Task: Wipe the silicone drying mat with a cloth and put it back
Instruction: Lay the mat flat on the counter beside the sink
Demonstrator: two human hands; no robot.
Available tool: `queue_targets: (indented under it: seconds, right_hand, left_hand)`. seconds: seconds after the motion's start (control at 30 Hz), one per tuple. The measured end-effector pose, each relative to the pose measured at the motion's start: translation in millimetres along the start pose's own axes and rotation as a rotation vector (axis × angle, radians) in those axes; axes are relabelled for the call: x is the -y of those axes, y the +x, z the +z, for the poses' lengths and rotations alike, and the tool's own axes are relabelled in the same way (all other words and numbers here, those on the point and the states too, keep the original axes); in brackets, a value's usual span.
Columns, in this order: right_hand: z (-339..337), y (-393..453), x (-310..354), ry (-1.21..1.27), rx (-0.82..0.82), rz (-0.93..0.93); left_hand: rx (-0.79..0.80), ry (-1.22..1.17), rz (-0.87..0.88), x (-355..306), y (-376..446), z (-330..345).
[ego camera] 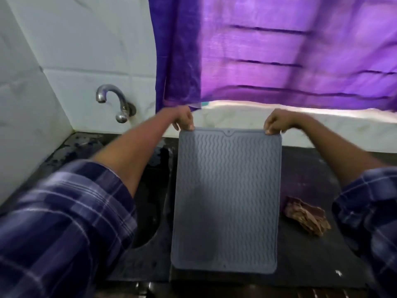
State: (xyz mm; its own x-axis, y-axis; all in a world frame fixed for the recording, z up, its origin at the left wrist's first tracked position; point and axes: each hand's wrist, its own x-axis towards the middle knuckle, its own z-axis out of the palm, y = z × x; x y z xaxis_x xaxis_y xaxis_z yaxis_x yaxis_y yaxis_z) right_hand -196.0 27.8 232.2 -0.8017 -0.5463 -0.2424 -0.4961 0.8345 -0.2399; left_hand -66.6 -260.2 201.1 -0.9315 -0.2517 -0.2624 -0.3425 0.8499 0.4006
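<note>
A grey silicone drying mat (227,198) with a wavy ribbed face hangs upright in front of me over the dark counter. My left hand (184,121) pinches its top left corner. My right hand (276,123) pinches its top right corner. The mat's lower edge sits close to the counter's front; whether it touches the counter I cannot tell. A crumpled brownish cloth (306,215) lies on the counter just right of the mat, apart from both hands.
A dark sink basin (150,201) lies left of the mat, under a metal wall tap (117,102). White tiles cover the left and back walls. A purple curtain (279,50) hangs over a window behind the black counter (307,168).
</note>
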Motion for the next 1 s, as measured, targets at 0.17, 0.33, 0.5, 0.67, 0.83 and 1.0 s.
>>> queue_targets:
  seconds: [0.17,0.33,0.5,0.67,0.83,1.0]
  right_hand:
    - [93.2,91.6,-25.4,0.095,-0.251,-0.002]
    - [144.9,111.3,-35.3,0.129,-0.079,-0.036]
    - [176.3,88.2,-40.2,0.153,0.018,-0.095]
    - [218.0,15.1,-41.8,0.164,0.176,-0.192]
    - [260.5,-79.6,-16.6,0.189,0.303,-0.33]
    - [290.7,-132.4,1.2,-0.212,0.347,-0.449]
  left_hand:
    - [-0.352,0.122,0.01,31.8,76.0,82.3]
    - [-0.324,0.167,-0.097,80.3,76.4,107.1]
    - [-0.269,0.131,-0.174,96.8,34.1,141.8]
    - [-0.157,0.062,-0.137,78.0,-39.6,188.3]
    - [-0.037,-0.033,-0.1,57.5,-134.2,254.2]
    - [0.04,0.168,-0.079,43.3,-171.5,295.0]
